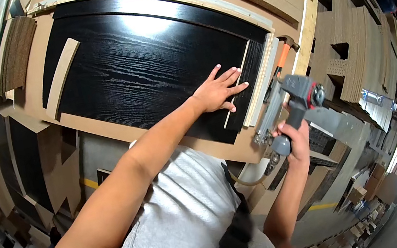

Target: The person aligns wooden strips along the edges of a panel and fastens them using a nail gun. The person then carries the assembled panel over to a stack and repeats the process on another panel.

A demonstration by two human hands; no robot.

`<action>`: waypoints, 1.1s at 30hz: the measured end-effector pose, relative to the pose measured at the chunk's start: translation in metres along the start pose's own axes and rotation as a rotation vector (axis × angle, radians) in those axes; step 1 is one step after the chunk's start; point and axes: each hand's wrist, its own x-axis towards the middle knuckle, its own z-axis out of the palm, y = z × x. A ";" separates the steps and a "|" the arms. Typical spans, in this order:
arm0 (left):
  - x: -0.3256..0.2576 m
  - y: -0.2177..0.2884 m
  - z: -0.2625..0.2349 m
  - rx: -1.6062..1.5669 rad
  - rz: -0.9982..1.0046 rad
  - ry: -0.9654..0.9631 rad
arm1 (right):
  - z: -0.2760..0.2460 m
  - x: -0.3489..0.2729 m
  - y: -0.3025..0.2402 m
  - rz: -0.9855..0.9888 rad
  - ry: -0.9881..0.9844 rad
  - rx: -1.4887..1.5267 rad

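Left hand [218,90] spread flat, fingers splayed, pressing on the black panel [145,64] near its right end, holding nothing, fingertips touching a thin pale strip [237,85] on the dark wood grain. Right hand [293,135] clenched around the grip of a grey nail gun [290,102] (red cap at its back), nose set against the panel's right edge beside a light batten [262,86]. Orange-handled hammer [284,53] just beyond the gun. Loose tan strip [61,76] lying far left on the panel.
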 end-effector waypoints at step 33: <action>-0.001 0.000 0.000 -0.003 -0.002 -0.011 | 0.052 0.057 -0.022 0.049 -0.090 -0.107</action>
